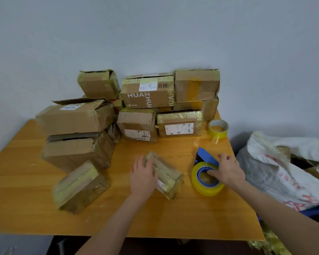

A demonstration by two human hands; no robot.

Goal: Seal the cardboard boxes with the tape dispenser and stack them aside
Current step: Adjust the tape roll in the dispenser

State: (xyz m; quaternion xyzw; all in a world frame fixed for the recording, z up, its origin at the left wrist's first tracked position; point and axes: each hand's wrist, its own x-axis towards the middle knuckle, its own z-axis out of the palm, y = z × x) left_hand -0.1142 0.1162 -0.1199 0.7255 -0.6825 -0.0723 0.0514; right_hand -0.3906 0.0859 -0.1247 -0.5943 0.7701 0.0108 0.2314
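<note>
A person's left hand [143, 175] clasps a small box [168, 178] on the desk [173, 218] to steady it; the right hand [228, 170] grips the tape dispenser [206, 179] near the right edge, seemingly readying tape.

Left hand [143, 178], right hand [226, 171]: palms down, fingers curled.
</note>
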